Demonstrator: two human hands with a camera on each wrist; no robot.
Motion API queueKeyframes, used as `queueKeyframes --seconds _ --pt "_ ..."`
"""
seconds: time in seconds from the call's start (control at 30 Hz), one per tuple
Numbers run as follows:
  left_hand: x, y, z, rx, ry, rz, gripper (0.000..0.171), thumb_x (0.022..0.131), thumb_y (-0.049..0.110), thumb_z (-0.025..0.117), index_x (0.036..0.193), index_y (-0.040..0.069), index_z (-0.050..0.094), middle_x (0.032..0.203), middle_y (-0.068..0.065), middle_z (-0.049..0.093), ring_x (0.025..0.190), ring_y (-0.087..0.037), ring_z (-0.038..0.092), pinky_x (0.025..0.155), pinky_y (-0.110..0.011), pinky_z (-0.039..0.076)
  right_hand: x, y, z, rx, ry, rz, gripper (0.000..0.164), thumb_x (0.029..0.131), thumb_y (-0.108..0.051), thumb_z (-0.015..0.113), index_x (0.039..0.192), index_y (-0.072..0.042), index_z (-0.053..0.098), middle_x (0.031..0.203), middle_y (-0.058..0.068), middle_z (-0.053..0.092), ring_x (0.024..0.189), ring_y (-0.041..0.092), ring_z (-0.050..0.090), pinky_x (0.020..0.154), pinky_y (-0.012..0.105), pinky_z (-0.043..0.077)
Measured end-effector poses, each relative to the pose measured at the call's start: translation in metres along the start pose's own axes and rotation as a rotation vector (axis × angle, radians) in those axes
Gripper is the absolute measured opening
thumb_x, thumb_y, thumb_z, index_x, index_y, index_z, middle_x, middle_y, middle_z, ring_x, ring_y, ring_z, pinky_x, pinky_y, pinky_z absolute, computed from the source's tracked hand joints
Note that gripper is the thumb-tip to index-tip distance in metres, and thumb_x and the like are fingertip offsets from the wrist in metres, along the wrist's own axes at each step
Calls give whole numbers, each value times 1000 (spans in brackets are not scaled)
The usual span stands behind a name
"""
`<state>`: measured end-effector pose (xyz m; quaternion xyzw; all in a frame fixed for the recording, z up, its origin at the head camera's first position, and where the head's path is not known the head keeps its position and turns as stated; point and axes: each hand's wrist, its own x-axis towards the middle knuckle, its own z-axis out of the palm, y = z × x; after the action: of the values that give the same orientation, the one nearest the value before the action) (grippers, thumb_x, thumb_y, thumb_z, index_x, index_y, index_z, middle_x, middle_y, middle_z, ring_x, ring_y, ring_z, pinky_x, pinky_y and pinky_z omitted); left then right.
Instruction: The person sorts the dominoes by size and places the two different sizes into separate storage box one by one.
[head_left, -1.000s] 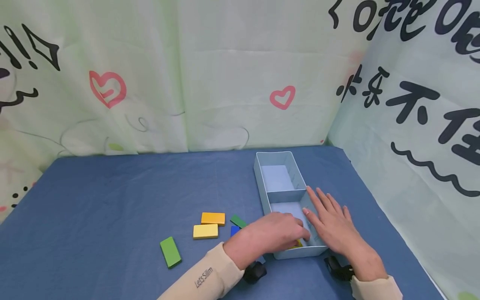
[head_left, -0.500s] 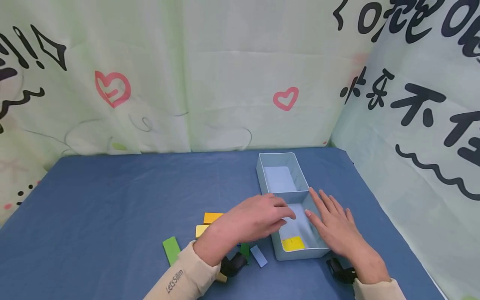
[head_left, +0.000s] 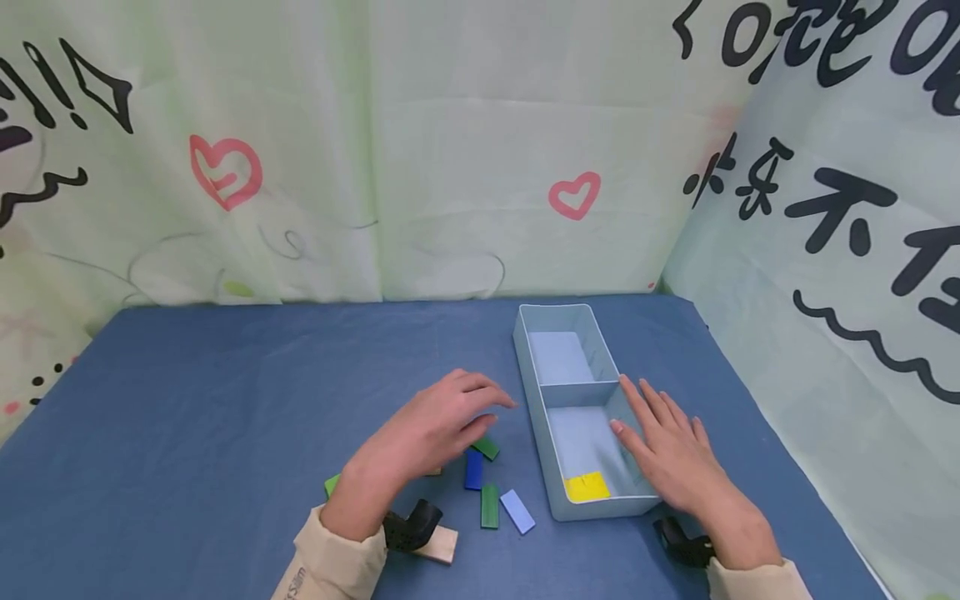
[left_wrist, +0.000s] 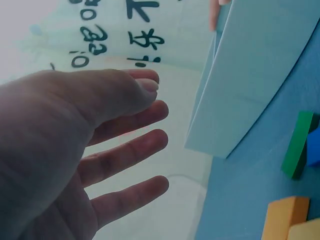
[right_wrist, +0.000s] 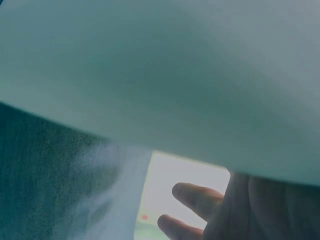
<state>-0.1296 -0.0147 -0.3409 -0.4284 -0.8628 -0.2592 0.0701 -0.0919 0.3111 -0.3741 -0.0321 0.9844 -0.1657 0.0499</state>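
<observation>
My left hand (head_left: pixel 435 421) hovers above the blocks, left of the pale blue box (head_left: pixel 531 392). Its fingers are spread and hold nothing, as the left wrist view of the hand (left_wrist: pixel 100 135) also shows. With straight fingers, my right hand (head_left: pixel 675 446) rests on the box's right rim. In the front compartment a yellow block (head_left: pixel 587 487) lies against the near wall. Between my left hand and the box lie a dark blue block (head_left: pixel 473 469), a green block (head_left: pixel 490 507), another green block (head_left: pixel 486 447) and a light blue block (head_left: pixel 517 511).
A pale wooden block (head_left: pixel 441 544) sits by the left wrist's black camera (head_left: pixel 412 525). A light green block (head_left: pixel 332 484) is mostly hidden by the left forearm. The left wrist view shows an orange block (left_wrist: pixel 286 216). Printed curtains (head_left: pixel 450 150) stand behind the blue table (head_left: pixel 247 400).
My left hand has come out of the box's front compartment and moved left over the loose blocks, leaving the yellow block inside. My right hand has stayed at the box's rim.
</observation>
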Motion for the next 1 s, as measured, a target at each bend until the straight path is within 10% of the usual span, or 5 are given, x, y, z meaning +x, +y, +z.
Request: queueKeyframes --seconds 0.27,0.57,1.0 --pt "-9 -15 -5 26 -16 -129 30 93 6 68 120 18 67 121 -3 66 111 -22 60 83 -33 55 -2 -1 1 3 -5 8 72 103 -57 37 161 -28 5 164 23 13 146 52 13 105 80 7" --pt "-13 -24 2 -100 -222 -391 35 92 11 70 126 14 64 124 -9 63 107 -24 59 87 -41 53 -2 -1 -3 0 -18 7 73 103 -57 38 161 -27 5 164 23 11 146 52 12 105 80 7" --pt "-18 -21 21 -10 -334 -524 29 92 16 72 120 17 68 114 -5 64 97 -19 55 87 -42 52 -4 1 -2 -8 -26 0 73 102 -56 39 161 -26 5 163 25 13 144 54 14 103 80 8"
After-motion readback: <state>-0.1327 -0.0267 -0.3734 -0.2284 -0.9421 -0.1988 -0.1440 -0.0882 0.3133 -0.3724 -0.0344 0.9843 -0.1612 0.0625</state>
